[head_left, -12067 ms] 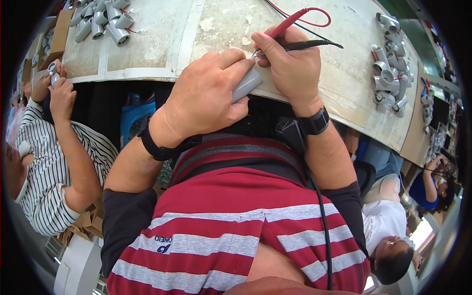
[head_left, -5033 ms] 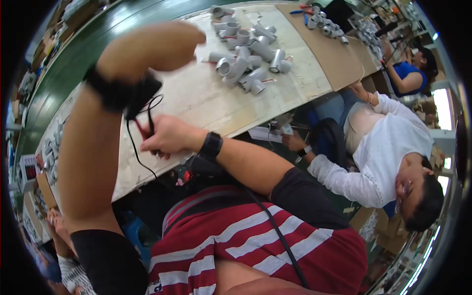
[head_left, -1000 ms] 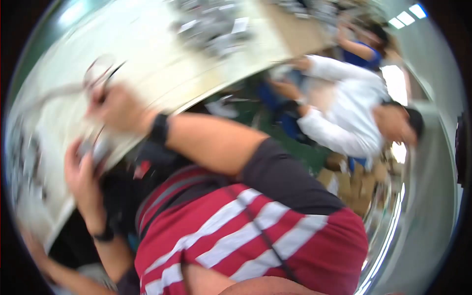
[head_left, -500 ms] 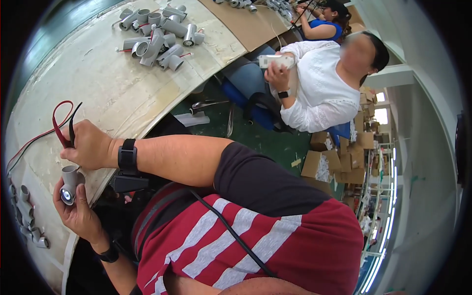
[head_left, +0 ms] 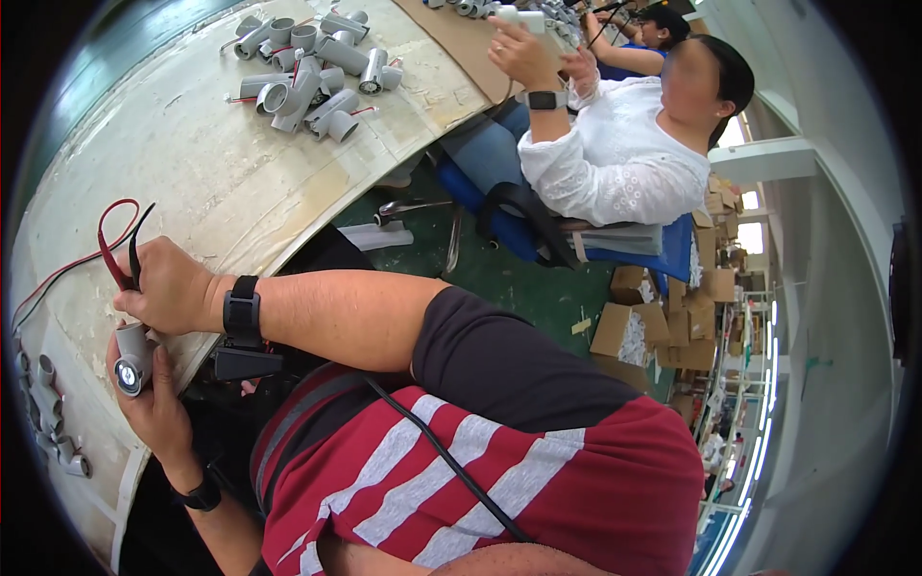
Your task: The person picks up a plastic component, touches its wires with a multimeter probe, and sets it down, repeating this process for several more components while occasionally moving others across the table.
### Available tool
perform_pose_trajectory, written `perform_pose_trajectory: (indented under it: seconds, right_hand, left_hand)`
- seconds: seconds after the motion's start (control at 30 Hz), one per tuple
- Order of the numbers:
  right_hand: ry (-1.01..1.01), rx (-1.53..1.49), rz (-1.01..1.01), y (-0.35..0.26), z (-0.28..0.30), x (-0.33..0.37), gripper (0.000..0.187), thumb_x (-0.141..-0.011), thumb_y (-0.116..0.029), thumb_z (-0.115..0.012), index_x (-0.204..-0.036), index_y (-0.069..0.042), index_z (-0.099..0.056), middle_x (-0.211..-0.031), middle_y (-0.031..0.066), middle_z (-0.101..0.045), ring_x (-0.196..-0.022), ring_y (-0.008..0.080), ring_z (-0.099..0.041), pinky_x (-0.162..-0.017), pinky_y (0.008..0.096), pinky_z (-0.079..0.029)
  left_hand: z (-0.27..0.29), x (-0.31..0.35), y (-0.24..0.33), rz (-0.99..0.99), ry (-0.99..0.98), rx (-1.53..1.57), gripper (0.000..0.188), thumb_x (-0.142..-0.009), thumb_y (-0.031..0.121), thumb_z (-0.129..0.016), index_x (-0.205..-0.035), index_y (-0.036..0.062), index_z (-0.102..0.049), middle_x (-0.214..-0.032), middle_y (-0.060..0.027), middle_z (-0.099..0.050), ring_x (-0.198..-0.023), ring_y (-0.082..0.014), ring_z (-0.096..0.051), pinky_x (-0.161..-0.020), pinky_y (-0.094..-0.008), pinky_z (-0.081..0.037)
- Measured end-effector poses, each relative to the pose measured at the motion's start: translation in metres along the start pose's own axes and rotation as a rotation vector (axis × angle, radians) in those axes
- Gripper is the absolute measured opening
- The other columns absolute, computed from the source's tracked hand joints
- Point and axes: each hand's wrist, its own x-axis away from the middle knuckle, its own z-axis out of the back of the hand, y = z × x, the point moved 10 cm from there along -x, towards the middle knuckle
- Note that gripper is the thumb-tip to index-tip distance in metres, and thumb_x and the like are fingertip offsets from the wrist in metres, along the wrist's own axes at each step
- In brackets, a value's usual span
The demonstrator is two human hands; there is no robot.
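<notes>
My right hand is closed around a pair of test leads, one red and one black, whose upper ends stick out above the fist. Just below it, my left hand grips a grey plastic lamp fitting, a short tube with a round lens. A bright white spot shows in that lens, which faces me. The tube's upper end is right under my right hand. Whether the lead tips touch the fitting is hidden by the fingers.
A heap of grey fittings with short red wires lies farther up the pale worktable; several more lie at the left rim. A person in white sits on a blue chair, holding a white device. Cardboard boxes stand behind.
My left hand has turned the fitting slightly, so its lens faces me more fully. My right hand stays nearly in place. The person in white has raised the white device toward the table.
</notes>
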Motion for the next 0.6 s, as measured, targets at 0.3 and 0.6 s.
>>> perform_pose_trajectory:
  seconds: [0.3,0.6]
  right_hand:
    - [-0.08,0.753,0.775,-0.018,-0.031,0.02,0.012,-0.089,-0.011,-0.066,-0.079,-0.008,-0.062,-0.071,0.0104,-0.059,-0.067,0.0257,-0.062,-0.059,0.0382,-0.05]
    - [-0.005,-0.319,-0.295,0.021,0.028,0.023,0.012,-0.099,-0.014,-0.068,-0.097,-0.002,-0.066,-0.082,0.0077,-0.07,-0.065,0.0131,-0.064,-0.055,0.0254,-0.052]
  left_hand:
    - [-0.031,0.016,0.032,-0.621,-0.058,-0.841,0.031,-0.094,0.012,-0.071,-0.123,0.0009,-0.067,-0.119,-0.0201,-0.064,-0.11,-0.0418,-0.062,-0.098,-0.0513,-0.051]
    - [0.116,0.008,0.043,0.108,0.42,-0.651,0.051,-0.088,0.029,-0.078,-0.124,-0.0002,-0.056,-0.115,-0.0203,-0.064,-0.104,-0.0343,-0.063,-0.09,-0.0415,-0.052]
